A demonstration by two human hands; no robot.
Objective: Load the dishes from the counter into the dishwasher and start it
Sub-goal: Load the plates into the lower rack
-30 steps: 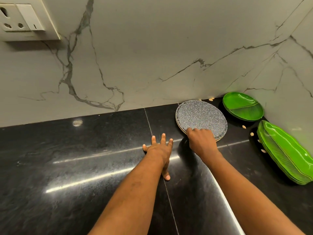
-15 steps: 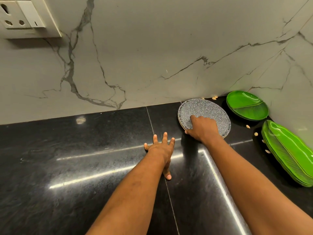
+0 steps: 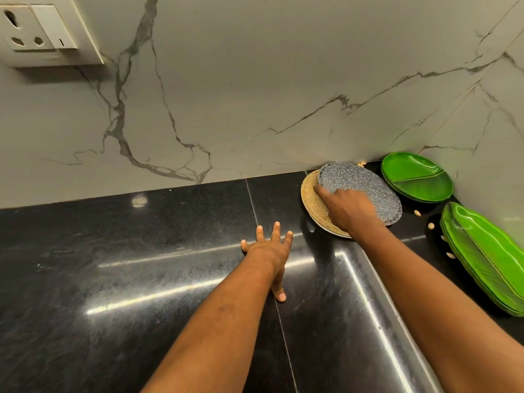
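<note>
Dishes (image 3: 416, 177) in green sit beside grey plate (image 3: 354, 177) right hand (image 3: 348, 211) grips; left hand (image 3: 269, 251) flat.

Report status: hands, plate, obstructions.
Left hand flat on counter. Right hand grips grey plate, askew atop tan plate. Loose pale bits and green plates alongside.

Left arm (image 3: 221, 321): bare, stretched forward from the lower edge, with the wrist held straight.
Left hand (image 3: 269, 248): laid palm down, fingers straight and spread, thumb splayed back toward the body; nothing is held.
Right arm (image 3: 425, 293): bare, reached forward from the lower right corner.
Right hand (image 3: 348, 211): seen from the back, fingers curled at the rim of a grey plate (image 3: 365, 180), which is gripped.
Spacing: the hands are set apart, the right one farther forward.
</note>
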